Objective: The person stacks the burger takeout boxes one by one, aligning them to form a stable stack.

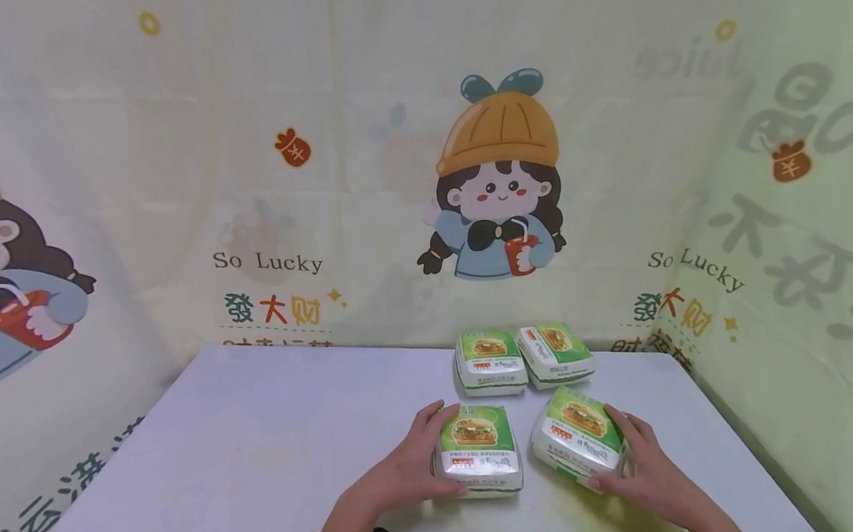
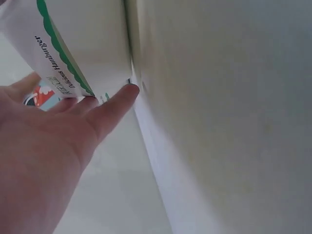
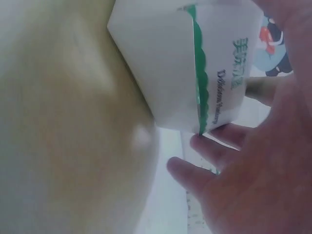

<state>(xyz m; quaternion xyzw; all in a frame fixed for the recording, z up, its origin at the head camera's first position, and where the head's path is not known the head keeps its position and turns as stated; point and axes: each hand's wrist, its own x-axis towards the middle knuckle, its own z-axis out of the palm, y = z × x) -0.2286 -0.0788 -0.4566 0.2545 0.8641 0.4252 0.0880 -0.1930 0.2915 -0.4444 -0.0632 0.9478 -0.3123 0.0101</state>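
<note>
Two green-and-white hamburger boxes are between my hands on the white table. My left hand [image 1: 414,461] holds the front left hamburger box [image 1: 479,472], its thumb along the near side and its fingers at the back left corner. My right hand [image 1: 649,470] holds the front right hamburger box [image 1: 577,438], which sits at an angle, with the thumb at its near corner and fingers on the right side. In the left wrist view, fingers [image 2: 117,108] reach along the end of the white box [image 2: 97,44]. The right wrist view shows fingertips close to the other box's [image 3: 161,63] lower edge.
Behind them stand two more hamburger boxes, one [image 1: 490,365] squared to the table and one [image 1: 556,358] slightly turned. The white table [image 1: 261,463] stretches left. A printed cloth [image 1: 359,179] with cartoon figures hangs at the back and sides.
</note>
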